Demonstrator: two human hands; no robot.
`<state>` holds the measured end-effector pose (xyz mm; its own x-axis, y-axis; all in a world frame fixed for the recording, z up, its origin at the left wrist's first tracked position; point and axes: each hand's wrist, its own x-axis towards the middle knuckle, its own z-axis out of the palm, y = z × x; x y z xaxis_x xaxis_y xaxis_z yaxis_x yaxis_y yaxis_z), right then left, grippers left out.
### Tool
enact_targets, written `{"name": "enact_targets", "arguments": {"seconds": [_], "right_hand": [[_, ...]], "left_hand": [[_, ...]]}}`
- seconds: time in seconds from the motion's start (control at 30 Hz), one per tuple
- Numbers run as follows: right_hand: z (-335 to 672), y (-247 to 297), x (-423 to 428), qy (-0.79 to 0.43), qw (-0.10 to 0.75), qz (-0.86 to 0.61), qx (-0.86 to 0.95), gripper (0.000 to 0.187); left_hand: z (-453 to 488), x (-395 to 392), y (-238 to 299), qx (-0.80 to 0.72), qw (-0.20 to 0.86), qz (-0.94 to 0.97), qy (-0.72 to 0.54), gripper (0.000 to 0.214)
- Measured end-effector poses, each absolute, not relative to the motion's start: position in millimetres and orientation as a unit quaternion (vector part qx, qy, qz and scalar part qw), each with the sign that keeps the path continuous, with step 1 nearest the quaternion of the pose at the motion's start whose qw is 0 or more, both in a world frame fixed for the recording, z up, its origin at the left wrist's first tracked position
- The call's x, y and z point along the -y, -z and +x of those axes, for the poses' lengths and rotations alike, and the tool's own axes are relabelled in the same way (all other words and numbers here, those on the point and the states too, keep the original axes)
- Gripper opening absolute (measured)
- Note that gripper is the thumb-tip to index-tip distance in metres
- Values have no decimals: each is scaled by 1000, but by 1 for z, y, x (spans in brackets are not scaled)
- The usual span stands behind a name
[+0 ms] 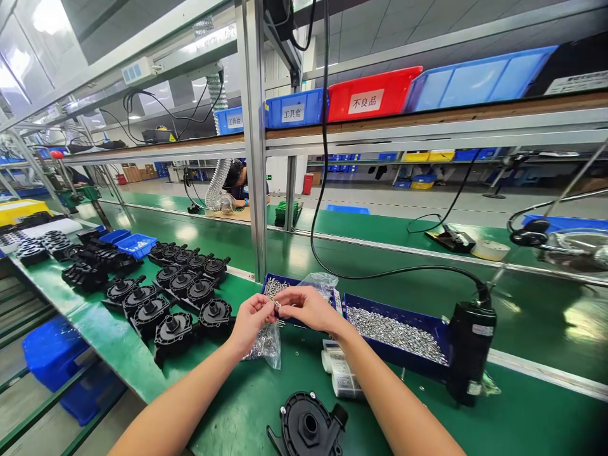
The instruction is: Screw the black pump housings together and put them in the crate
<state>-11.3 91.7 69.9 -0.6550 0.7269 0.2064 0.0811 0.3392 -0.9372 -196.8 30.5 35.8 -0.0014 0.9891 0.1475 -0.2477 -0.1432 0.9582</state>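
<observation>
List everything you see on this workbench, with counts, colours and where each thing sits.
Black round plastic pump housings: over a dozen, black, left on the green bench; one more at near edge.
Long blue tray of silver screws: one, blue, centre-right.
Clear plastic bag of screws: one, clear, centre, left of that tray.
Black electric screwdriver: one, black, upright at the tray's right end.
Plastic shelf bins: one red, three blue, overhead.
Small silver screw: one, silver, pinched at centre.
Left hand, right hand: two, bare, fingertips meeting on the screw.
</observation>
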Motion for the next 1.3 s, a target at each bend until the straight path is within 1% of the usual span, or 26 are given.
{"name": "enact_targets", "arguments": {"seconds": [0.07,0.1,0.17,0.23,0.3,0.37,0.47,0.53,0.67,0.8,0.93,1.03,1.1,1.13,1.2,1.27,1.3], "right_hand": [[-4,-82,-86,-502,337,-280,745,29],[1,-90,-81,-496,348,-286,742,28],[13,-108,-66,-482,367,-297,738,24],[26,-124,-44,-435,360,-303,768,18],[39,-134,-18,-353,311,-300,830,15],[50,-136,11,-276,222,-297,887,19],[66,-133,47,-225,78,-315,919,18],[73,-131,65,-201,19,-335,921,17],[74,-128,81,-148,-18,-352,924,20],[60,-116,85,-70,-42,-327,941,22],[44,-97,95,22,-54,-297,953,18],[42,-94,98,36,-86,-283,955,15],[46,-103,87,-20,-79,-299,951,11],[48,-110,76,-63,-55,-319,944,8],[48,-124,45,-134,32,-384,913,7],[40,-131,5,-149,109,-453,872,21],[32,-131,-15,-143,121,-475,860,23]], "left_hand": [[-195,-27,-33,-395,478,544,-566,26],[-194,-25,-31,-393,437,608,-533,22],[-192,-20,-24,-382,320,756,-425,13],[-190,-16,-16,-372,201,854,-303,16],[-187,-13,-9,-381,140,885,-228,15],[-184,-13,-4,-391,117,892,-193,12],[-180,-15,0,-405,149,880,-197,11],[-178,-18,3,-422,186,861,-213,7],[-172,-18,6,-437,224,839,-236,10],[-171,-14,5,-423,252,828,-268,14],[-174,-14,-1,-423,282,789,-345,13],[-177,-20,-4,-448,304,727,-422,11],[-179,-25,-3,-463,326,678,-469,9],[-179,-27,-2,-466,340,654,-489,7],[-181,-32,1,-466,370,612,-521,9],[-182,-35,3,-462,398,577,-544,16],[-183,-37,4,-460,410,562,-552,20]]}}
